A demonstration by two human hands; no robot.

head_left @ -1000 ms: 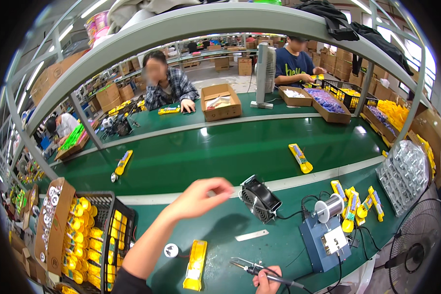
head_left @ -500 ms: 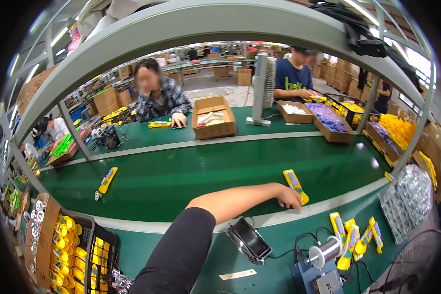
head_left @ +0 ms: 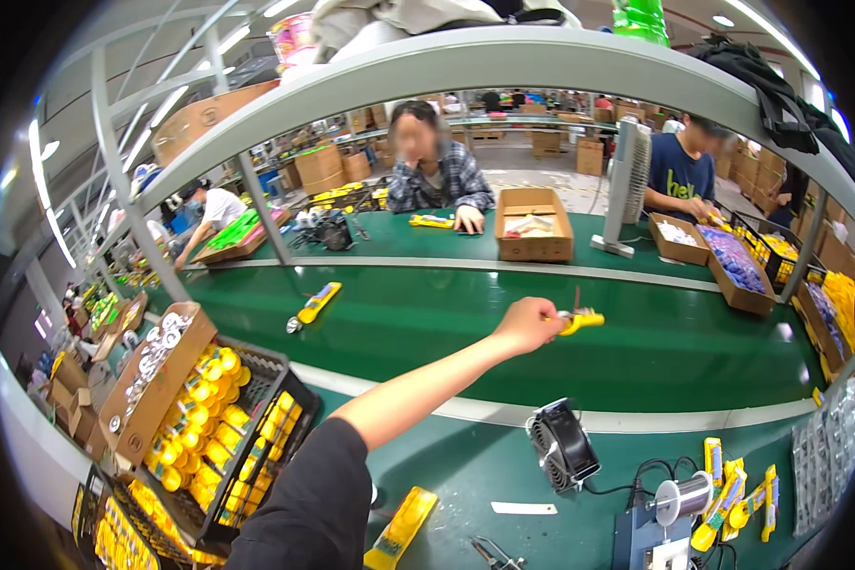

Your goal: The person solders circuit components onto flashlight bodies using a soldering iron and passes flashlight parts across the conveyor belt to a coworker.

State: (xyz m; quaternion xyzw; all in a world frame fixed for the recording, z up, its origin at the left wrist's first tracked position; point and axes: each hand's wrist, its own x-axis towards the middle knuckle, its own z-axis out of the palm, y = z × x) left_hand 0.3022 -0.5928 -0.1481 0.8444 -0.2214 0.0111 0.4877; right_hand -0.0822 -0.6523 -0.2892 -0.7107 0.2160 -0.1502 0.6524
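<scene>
My left hand [head_left: 528,326] reaches out over the green conveyor belt, its fingers closed on one end of a yellow flashlight body [head_left: 584,323]. A thin reddish wire and small metal bits stick up from that piece. Farther left on the belt lies another yellow flashlight body [head_left: 320,302], a round silver head at its near end. By my dark sleeve, on the near bench, a longer yellow piece [head_left: 404,524] runs down toward the lower edge. My right hand is out of view.
A black crate [head_left: 274,366] of yellow parts and a carton [head_left: 152,389] of silver heads stand at left. On the near bench are a small black fan [head_left: 562,445], a solder spool [head_left: 682,499] and several yellow bodies [head_left: 722,508]. Two co-workers sit across the belt.
My left hand has gone from the belt's near edge to farther over the belt, now gripping a yellow flashlight body. The view has turned left, bringing the crate further in.
</scene>
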